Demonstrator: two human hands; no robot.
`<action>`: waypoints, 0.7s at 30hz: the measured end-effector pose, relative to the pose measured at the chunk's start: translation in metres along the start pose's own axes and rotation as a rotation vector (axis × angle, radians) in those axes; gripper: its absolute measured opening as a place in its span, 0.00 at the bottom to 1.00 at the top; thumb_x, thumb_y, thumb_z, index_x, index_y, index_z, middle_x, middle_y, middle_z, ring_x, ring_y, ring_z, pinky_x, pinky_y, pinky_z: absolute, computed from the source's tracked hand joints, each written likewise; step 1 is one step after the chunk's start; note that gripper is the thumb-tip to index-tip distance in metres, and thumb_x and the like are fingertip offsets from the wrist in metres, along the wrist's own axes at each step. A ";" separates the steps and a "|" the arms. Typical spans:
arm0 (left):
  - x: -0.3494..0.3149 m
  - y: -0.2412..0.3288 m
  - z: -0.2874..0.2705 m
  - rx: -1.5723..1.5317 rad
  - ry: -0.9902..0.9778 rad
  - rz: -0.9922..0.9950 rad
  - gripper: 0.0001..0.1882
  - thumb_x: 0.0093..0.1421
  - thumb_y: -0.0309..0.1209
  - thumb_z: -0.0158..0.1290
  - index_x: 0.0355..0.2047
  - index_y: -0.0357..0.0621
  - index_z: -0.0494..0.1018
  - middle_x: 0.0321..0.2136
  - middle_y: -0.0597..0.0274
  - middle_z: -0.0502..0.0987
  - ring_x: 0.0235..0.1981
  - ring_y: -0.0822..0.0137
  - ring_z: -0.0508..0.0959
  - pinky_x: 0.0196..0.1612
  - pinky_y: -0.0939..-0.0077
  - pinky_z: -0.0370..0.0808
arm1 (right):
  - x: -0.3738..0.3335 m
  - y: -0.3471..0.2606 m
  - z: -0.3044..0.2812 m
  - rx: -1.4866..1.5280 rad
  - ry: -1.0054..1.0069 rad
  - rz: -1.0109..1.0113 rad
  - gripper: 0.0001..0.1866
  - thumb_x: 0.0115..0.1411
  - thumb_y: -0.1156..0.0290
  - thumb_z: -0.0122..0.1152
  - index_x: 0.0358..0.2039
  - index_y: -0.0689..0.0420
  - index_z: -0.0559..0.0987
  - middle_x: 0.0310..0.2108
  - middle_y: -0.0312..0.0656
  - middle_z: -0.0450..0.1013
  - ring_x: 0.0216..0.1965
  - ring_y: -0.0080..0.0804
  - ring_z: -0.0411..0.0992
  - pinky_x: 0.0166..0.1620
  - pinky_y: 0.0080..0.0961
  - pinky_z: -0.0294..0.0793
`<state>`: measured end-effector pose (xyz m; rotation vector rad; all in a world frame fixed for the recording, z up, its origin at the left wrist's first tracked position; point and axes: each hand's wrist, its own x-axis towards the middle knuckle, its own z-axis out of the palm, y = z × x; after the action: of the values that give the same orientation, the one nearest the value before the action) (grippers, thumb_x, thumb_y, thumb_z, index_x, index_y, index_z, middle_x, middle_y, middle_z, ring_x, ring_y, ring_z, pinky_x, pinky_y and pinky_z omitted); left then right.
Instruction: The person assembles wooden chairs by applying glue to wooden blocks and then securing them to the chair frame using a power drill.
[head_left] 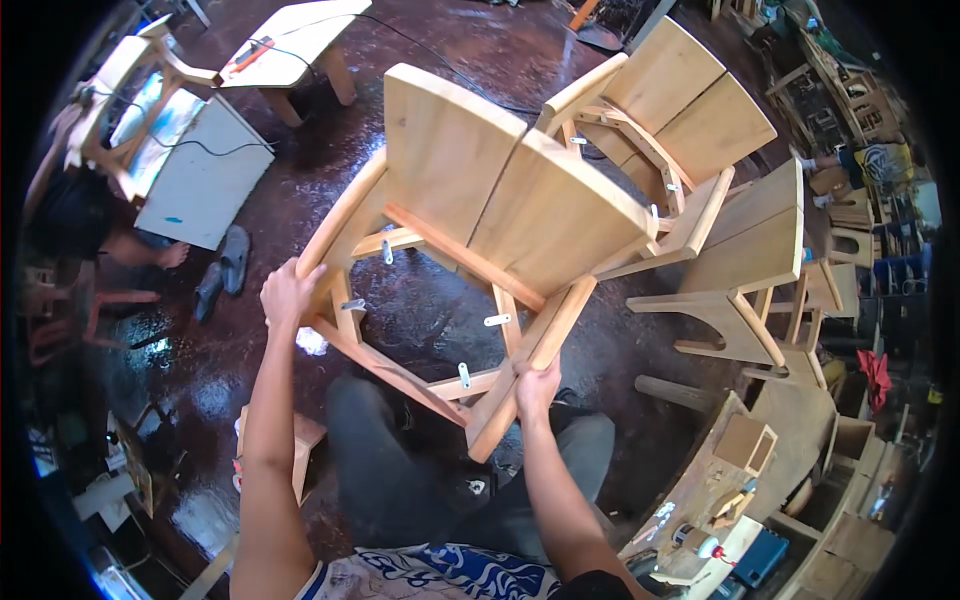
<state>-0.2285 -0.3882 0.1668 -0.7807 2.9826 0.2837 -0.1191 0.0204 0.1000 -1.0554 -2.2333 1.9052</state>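
Before me is a pale wooden chair frame (445, 140) with a split, curved backrest and an open seat. Small metal brackets (497, 320) are fixed along the inside of its seat rails. My left hand (290, 293) is wrapped round the left armrest at its front end. Gripping the right armrest from its outer side is my right hand (538, 388), fingers partly hidden behind the wood. The frame stands tilted over my knees; whether its legs touch the floor I cannot tell.
Similar chair frames (690, 100) stand close on the right. A workbench (690, 480) with a wooden box and a glue bottle (700, 541) lies at lower right. At upper left are a small table (295, 40), a white board (205, 180) and another person handling a chair frame (130, 90). Sandals (233, 262) lie on the wet-looking floor.
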 end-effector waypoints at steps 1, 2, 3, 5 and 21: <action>-0.001 0.009 -0.007 -0.048 -0.042 -0.024 0.26 0.53 0.59 0.60 0.36 0.49 0.80 0.33 0.46 0.83 0.39 0.44 0.82 0.43 0.50 0.78 | 0.000 0.001 -0.004 -0.025 0.012 0.013 0.30 0.46 0.77 0.59 0.54 0.60 0.71 0.40 0.45 0.77 0.42 0.36 0.76 0.50 0.30 0.73; 0.002 0.013 -0.010 -0.051 -0.060 -0.034 0.26 0.53 0.59 0.60 0.36 0.49 0.80 0.33 0.46 0.83 0.39 0.44 0.82 0.43 0.50 0.78 | 0.001 0.004 -0.005 -0.015 0.019 0.005 0.30 0.45 0.78 0.60 0.53 0.62 0.71 0.40 0.45 0.77 0.42 0.37 0.76 0.49 0.30 0.73; 0.006 0.016 -0.010 -0.107 -0.105 -0.032 0.26 0.52 0.58 0.61 0.37 0.49 0.80 0.34 0.45 0.83 0.39 0.45 0.82 0.44 0.50 0.78 | 0.002 0.006 -0.005 -0.007 0.020 -0.007 0.29 0.45 0.78 0.60 0.52 0.63 0.72 0.41 0.45 0.77 0.41 0.37 0.76 0.49 0.30 0.74; 0.025 0.022 -0.019 -0.132 -0.220 -0.028 0.28 0.50 0.57 0.63 0.39 0.48 0.80 0.35 0.45 0.83 0.40 0.45 0.83 0.45 0.50 0.78 | 0.003 -0.007 -0.004 -0.026 0.029 0.011 0.27 0.44 0.78 0.62 0.48 0.66 0.73 0.40 0.44 0.76 0.41 0.36 0.76 0.48 0.29 0.74; 0.103 0.055 -0.005 -0.207 -0.470 0.131 0.21 0.48 0.33 0.55 0.46 0.57 0.77 0.32 0.44 0.82 0.37 0.41 0.81 0.44 0.47 0.78 | 0.069 -0.044 -0.010 -0.050 0.113 0.483 0.21 0.39 0.88 0.58 0.38 0.64 0.71 0.26 0.43 0.71 0.27 0.36 0.72 0.32 0.37 0.77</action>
<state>-0.3452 -0.3917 0.1717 -0.4498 2.5835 0.6858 -0.1885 0.0627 0.1139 -1.7952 -2.1125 1.8787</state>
